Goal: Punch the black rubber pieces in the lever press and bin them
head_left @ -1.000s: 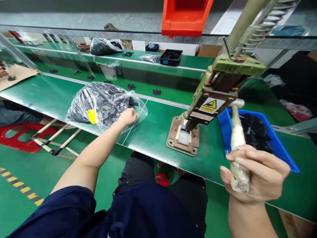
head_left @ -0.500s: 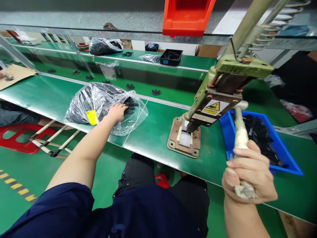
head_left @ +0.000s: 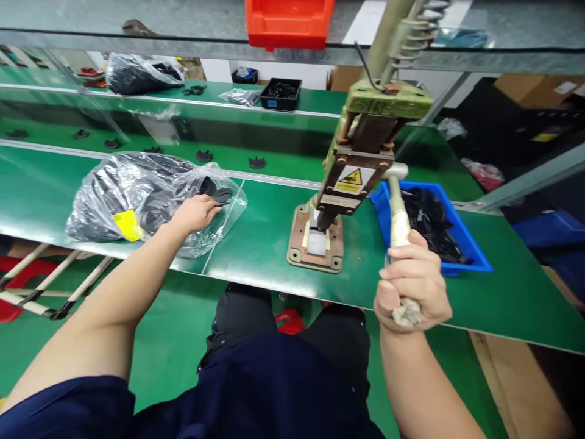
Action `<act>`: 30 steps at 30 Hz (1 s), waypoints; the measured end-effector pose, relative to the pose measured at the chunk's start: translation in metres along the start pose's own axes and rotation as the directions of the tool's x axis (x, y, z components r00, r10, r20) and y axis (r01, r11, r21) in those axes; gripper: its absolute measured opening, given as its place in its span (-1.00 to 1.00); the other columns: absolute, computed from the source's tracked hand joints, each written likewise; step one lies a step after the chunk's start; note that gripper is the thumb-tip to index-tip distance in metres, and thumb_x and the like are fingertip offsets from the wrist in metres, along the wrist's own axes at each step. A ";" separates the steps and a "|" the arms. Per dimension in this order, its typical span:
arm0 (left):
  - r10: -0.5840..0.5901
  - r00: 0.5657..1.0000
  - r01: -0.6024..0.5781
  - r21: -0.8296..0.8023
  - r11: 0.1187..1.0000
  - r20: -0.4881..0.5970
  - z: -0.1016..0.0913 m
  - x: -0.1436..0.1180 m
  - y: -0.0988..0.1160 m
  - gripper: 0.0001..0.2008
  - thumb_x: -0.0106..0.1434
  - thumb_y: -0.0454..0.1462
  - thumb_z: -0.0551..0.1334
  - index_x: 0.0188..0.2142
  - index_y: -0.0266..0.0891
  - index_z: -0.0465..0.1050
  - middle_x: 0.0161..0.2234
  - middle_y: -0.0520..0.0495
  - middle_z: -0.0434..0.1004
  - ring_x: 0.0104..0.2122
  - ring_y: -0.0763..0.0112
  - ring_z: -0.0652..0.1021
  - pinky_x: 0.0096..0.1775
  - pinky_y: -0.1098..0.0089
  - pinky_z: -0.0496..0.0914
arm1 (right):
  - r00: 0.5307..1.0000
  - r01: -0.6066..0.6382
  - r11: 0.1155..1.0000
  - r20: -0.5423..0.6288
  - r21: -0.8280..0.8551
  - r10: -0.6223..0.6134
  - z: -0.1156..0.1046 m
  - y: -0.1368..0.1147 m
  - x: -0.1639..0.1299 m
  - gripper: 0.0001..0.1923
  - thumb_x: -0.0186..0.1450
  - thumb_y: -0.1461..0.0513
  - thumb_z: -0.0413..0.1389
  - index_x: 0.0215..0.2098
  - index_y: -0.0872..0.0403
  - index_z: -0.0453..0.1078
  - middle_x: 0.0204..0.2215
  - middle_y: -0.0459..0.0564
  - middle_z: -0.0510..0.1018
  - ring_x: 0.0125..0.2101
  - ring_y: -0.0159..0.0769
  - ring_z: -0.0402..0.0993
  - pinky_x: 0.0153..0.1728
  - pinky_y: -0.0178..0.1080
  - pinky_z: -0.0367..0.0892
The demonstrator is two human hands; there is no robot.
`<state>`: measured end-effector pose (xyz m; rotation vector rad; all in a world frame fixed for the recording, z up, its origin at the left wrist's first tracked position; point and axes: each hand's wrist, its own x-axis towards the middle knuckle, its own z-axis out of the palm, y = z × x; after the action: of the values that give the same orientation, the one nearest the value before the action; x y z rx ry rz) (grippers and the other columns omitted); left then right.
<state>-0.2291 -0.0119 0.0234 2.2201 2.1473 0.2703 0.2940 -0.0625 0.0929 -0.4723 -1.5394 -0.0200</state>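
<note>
Left hand [head_left: 195, 213] bends over the bag [head_left: 107, 198]; right hand [head_left: 414, 281] wraps the lever [head_left: 399, 221].

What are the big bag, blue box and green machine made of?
The big bag looks like thin plastic: clear, shiny, crinkled. The blue box is probably hard plastic: smooth, evenly coloured. The green machine seems painted metal: scuffed, with bolts.

A red bin [head_left: 290, 23] sits on the grey shelf [head_left: 196, 17].

On the counter [head_left: 256, 244]: one lever press [head_left: 365, 160], one blue bin [head_left: 466, 238], one clear bag [head_left: 105, 201]; beyond its far edge, six black parts [head_left: 256, 163] in file.
</note>
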 end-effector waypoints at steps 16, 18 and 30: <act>0.145 0.903 0.338 -0.878 0.339 0.404 0.038 0.047 0.254 -0.53 0.32 0.08 0.45 -0.35 -0.20 0.35 -0.61 0.01 0.54 -0.64 0.50 0.51 -0.55 0.49 0.38 | 0.997 -0.020 1.000 0.074 0.006 0.019 -0.005 -0.005 -0.001 -0.79 0.22 0.17 0.29 -0.48 -0.06 0.35 -0.48 -0.23 0.55 -0.19 -0.21 0.63 0.25 0.25 0.51; 0.148 0.896 0.342 -0.864 0.370 0.418 0.042 0.051 0.259 -0.55 0.35 0.05 0.44 -0.36 -0.19 0.35 -0.63 0.00 0.54 -0.66 0.50 0.50 -0.55 0.49 0.36 | 0.998 -0.011 1.000 0.054 0.015 0.010 -0.004 -0.005 -0.003 -0.78 0.24 0.17 0.28 -0.48 -0.06 0.34 -0.47 -0.24 0.54 -0.19 -0.23 0.64 0.26 0.23 0.51; 0.085 0.845 0.421 -0.755 0.503 0.528 0.035 0.065 0.274 -0.67 0.26 -0.11 0.53 -0.34 -0.18 0.44 -0.66 0.06 0.46 -0.67 0.43 0.51 -0.61 0.47 0.31 | 1.000 -0.017 1.000 -0.001 -0.001 0.017 0.002 -0.006 -0.004 -0.76 0.28 0.14 0.22 -0.50 -0.06 0.30 -0.52 -0.24 0.51 -0.25 -0.26 0.63 0.21 0.21 0.55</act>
<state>0.0489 0.0448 0.0369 1.2629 1.4113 0.5255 0.2905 -0.0682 0.0904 -0.4860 -1.5339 -0.0075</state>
